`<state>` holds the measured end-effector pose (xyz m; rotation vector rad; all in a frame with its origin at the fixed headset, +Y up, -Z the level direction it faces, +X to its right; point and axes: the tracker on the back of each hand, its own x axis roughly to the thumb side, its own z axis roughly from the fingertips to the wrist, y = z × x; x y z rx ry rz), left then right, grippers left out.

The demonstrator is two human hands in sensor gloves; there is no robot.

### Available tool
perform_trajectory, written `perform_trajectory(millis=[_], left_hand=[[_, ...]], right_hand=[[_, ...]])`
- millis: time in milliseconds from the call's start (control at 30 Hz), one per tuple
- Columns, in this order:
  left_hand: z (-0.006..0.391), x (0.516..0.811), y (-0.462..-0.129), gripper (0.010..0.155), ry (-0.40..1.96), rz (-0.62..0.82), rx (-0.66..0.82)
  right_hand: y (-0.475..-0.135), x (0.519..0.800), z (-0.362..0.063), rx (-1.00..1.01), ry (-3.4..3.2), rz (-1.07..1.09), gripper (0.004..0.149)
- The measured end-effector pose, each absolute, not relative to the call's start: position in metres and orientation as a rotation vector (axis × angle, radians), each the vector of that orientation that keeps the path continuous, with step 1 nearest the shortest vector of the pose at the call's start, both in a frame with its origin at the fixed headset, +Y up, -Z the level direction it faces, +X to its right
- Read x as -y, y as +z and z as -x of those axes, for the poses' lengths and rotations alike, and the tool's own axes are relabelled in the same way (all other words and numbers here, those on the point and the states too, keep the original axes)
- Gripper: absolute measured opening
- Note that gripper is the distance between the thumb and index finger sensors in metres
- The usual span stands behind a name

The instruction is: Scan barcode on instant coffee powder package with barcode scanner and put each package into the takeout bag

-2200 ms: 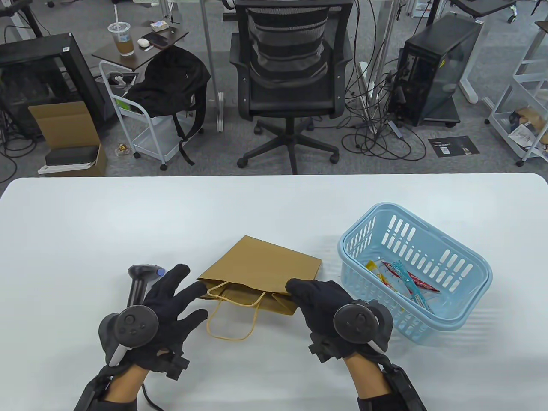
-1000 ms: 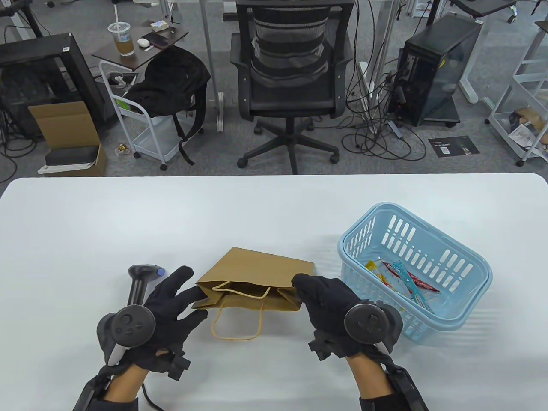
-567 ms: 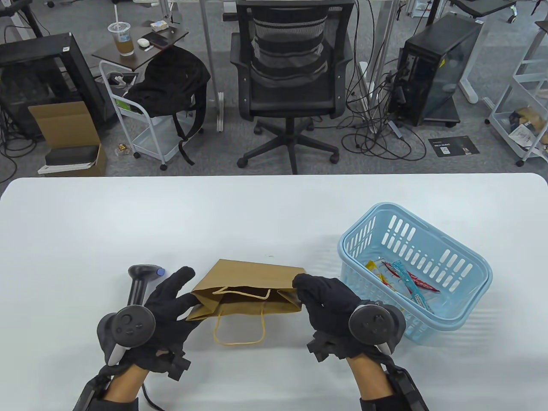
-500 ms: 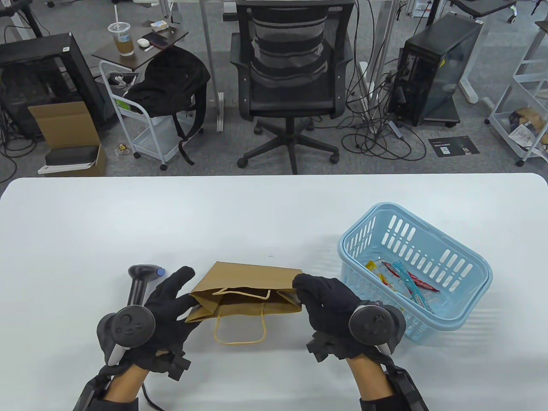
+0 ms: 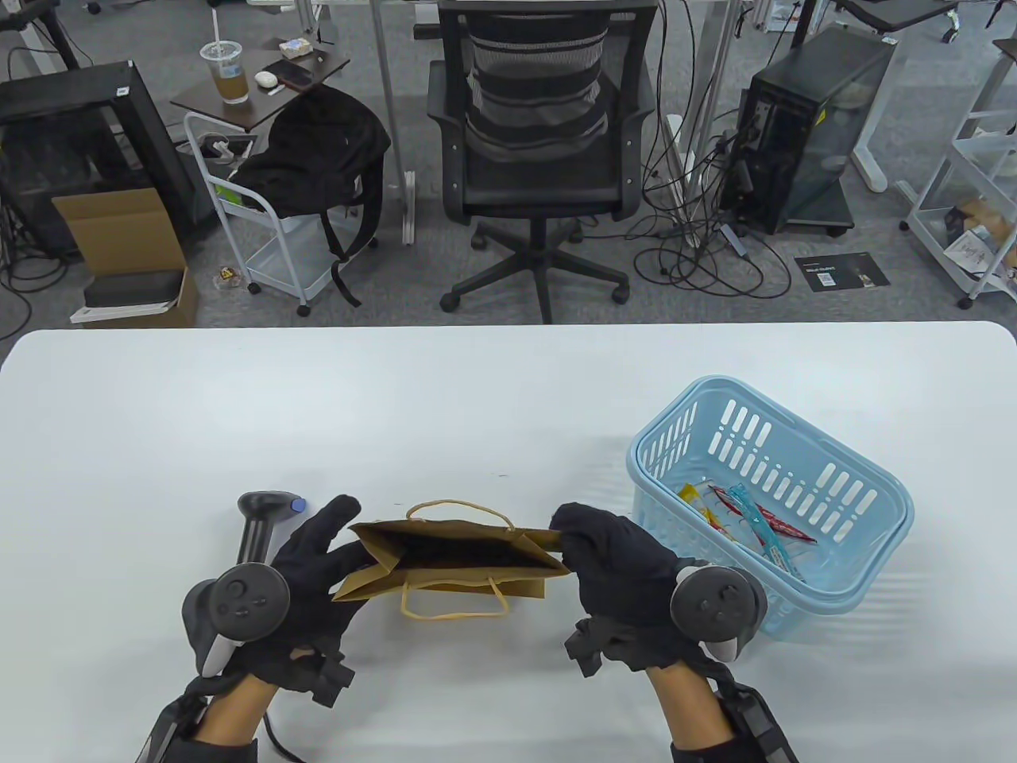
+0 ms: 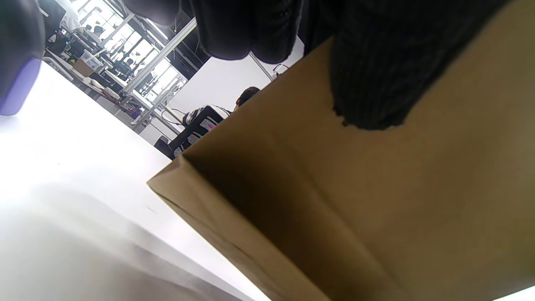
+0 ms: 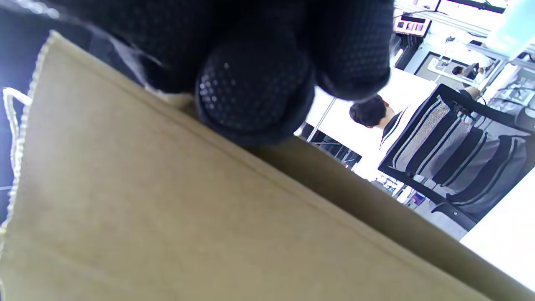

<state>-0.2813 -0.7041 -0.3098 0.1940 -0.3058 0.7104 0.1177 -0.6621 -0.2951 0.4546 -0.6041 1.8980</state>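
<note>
Takeout bag point(image 5: 461, 552) stands mouth-up near my bench's front edge; my left hand point(image 5: 306, 568) and right hand point(image 5: 616, 568) each pinch an end of its rim.

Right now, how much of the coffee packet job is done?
Hardly any. Both hands are busy with the paper bag: the left hand and the right hand hold its two ends, with the mouth open. The coffee packets all lie in the blue basket, and the scanner lies untouched on the table. Scanning and bagging every packet is left.
</note>
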Motion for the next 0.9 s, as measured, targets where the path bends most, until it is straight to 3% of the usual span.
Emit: perform_trajectory(millis=[433,900], left_hand=[[0.280,0.711,-0.315,0.052,0.682,-0.126,0.276],[0.280,0.715,-0.319,0.067,0.630,-0.043,0.242]], right_hand=[[-0.293,0.656,-0.134,0.635,1.764,-0.365,0.040],[-0.292,0.657,-0.141,0.660,1.688,-0.302,0.041]])
